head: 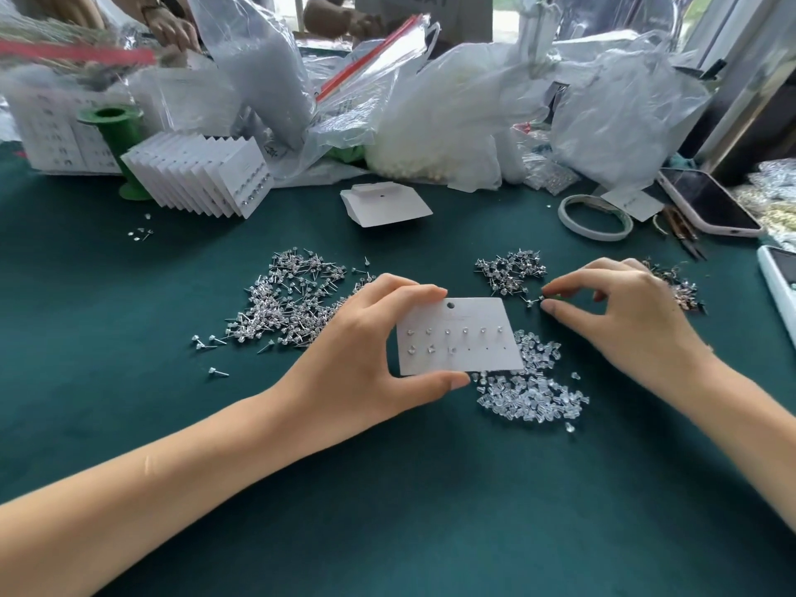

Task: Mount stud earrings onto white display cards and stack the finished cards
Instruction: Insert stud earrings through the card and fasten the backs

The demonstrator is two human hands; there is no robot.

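A white card [458, 336] sits at the middle of a dark green table [387, 489], held just above the cloth. Its top row carries six studs and its lower row three, with three small holes at the lower right still bare, so the card looks about three-quarters filled. The left hand [370, 355] grips it by its left edge, fingers curled along the top and thumb under the bottom, probably to keep it steady and face-up for the next stud.

The right hand [624, 312] reaches just right of the card, its thumb and forefinger nearly closed around a single loose stud [535, 299] on the cloth; whether it has actually lifted it, I cannot tell.

Supplies lie within easy reach: a large heap of studs [288, 299] to the left, a smaller heap [510, 269] beyond the card, and clear plastic backs [532, 389] beside its lower right corner. Farther back left, finished cards [202, 178] stand fanned in a row, and blank cards [385, 204] lie behind the work. Plastic bags [452, 118] crowd the far edge.
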